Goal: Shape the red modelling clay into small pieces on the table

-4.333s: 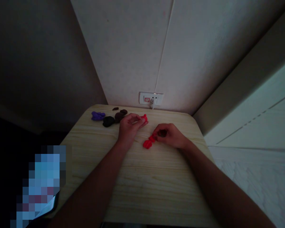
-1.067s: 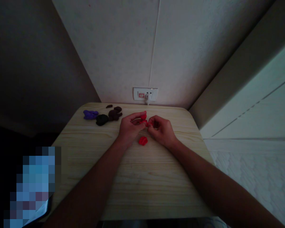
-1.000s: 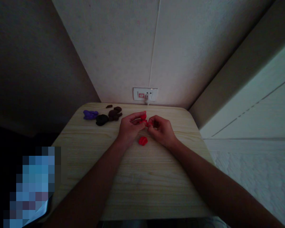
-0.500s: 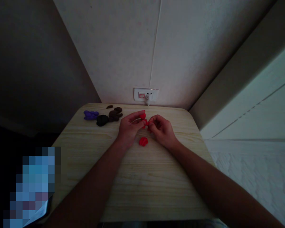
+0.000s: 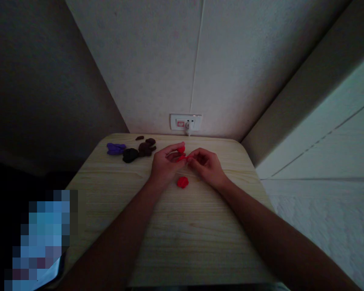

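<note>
My left hand is closed around red modelling clay, with a rounded bit showing by the index fingertip and more between the fingers and thumb. My right hand meets it from the right, thumb and index finger pinching the same red clay where the fingertips almost touch. Just in front of both hands a separate red clay lump with a grooved surface lies on the wooden table. The exact shape of the held clay is partly hidden by my fingers.
At the back left of the table lie a purple clay lump, a black lump, a dark brown lump and a small brown scrap. Behind the table is a wall socket with a plug. A blurred-out screen is at lower left.
Since the earliest frame my right hand has left the red lump on the table and come to my left hand with a red piece. Lately only the fingertips shift slightly on the clay.
</note>
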Motion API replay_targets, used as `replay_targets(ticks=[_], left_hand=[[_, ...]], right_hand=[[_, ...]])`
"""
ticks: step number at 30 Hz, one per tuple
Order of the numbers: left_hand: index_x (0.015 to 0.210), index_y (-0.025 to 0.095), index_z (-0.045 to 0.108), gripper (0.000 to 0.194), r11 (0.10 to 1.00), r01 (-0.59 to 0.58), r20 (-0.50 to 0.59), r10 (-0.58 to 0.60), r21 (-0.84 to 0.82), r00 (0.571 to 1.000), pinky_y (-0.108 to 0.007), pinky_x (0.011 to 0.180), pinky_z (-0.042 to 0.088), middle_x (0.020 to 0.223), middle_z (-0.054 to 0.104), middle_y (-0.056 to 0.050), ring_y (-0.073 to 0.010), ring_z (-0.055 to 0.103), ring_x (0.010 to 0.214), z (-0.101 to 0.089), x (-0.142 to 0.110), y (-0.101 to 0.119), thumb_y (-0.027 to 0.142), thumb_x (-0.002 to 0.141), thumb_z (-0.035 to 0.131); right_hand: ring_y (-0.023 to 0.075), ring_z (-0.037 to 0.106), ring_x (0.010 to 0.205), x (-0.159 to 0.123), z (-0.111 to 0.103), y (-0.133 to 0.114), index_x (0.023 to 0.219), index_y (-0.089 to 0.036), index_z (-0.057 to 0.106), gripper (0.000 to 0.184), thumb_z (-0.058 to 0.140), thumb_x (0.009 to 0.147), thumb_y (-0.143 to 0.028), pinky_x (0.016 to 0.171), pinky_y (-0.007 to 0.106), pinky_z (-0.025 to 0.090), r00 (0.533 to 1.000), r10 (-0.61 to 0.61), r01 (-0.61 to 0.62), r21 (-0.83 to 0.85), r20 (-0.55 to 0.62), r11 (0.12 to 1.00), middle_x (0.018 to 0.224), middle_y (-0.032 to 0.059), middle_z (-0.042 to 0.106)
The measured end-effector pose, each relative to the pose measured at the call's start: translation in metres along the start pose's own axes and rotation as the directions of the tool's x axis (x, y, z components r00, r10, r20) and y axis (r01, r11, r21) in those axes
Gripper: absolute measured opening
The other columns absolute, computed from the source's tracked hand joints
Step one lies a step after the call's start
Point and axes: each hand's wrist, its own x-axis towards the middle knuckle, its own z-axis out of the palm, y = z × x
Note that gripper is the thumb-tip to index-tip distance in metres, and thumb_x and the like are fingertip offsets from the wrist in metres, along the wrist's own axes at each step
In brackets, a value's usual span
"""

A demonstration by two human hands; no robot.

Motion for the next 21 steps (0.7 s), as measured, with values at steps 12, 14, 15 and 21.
replay_targets(ticks=[12, 14, 15, 21], left_hand=[[0.115, 0.015, 0.076, 0.056, 0.998, -0.026, 0.038, 0.024, 0.06, 0.999, -0.029, 0.082, 0.06, 0.103, 0.077, -0.008, -0.0165, 0.072, 0.087, 0.001, -0.0009, -0.0035, 0.005, 0.06, 0.078], [0.115, 0.015, 0.076, 0.055, 0.998, -0.035, 0.037, 0.033, 0.057, 0.999, -0.028, 0.081, 0.06, 0.104, 0.077, -0.009, -0.0162, 0.072, 0.087, 0.0019, -0.0018, -0.0042, 0.005, 0.061, 0.077], [0.115, 0.015, 0.076, 0.055, 0.998, -0.036, 0.037, 0.034, 0.058, 0.999, -0.028, 0.081, 0.06, 0.105, 0.077, -0.009, -0.0161, 0.072, 0.087, 0.0025, -0.0022, -0.0043, 0.005, 0.061, 0.076], [0.111, 0.015, 0.077, 0.052, 0.997, -0.042, -0.018, 0.043, 0.069, 0.999, -0.027, 0.08, 0.06, 0.104, 0.078, -0.009, -0.0165, 0.073, 0.088, 0.003, 0.0, -0.0033, 0.005, 0.061, 0.075]], right_hand=[[0.0103, 0.051, 0.059, 0.0009, -0.0049, 0.0029, 0.073, -0.017, 0.063, 0.014, 0.067, 0.077, -0.03, 0.057, 0.024, 0.04, 0.995, 0.065, -0.061, -0.05, 0.072, 0.997, 0.066, -0.002, 0.06], [0.0098, 0.048, 0.058, 0.0014, -0.0047, 0.0028, 0.074, -0.017, 0.061, 0.015, 0.066, 0.078, -0.03, 0.056, 0.024, 0.037, 0.994, 0.061, -0.059, -0.033, 0.091, 0.998, 0.064, -0.003, 0.057], [0.0096, 0.046, 0.057, 0.0017, -0.0046, 0.0026, 0.074, -0.017, 0.06, 0.015, 0.065, 0.078, -0.031, 0.055, 0.024, 0.037, 0.993, 0.06, -0.057, -0.031, 0.101, 0.998, 0.064, -0.0034, 0.057], [0.0095, 0.041, 0.056, -0.003, 0.0002, 0.0021, 0.076, -0.019, 0.056, 0.016, 0.061, 0.084, -0.033, 0.053, 0.023, 0.033, 0.983, 0.063, -0.055, -0.05, 0.171, 0.997, 0.062, -0.0051, 0.051]])
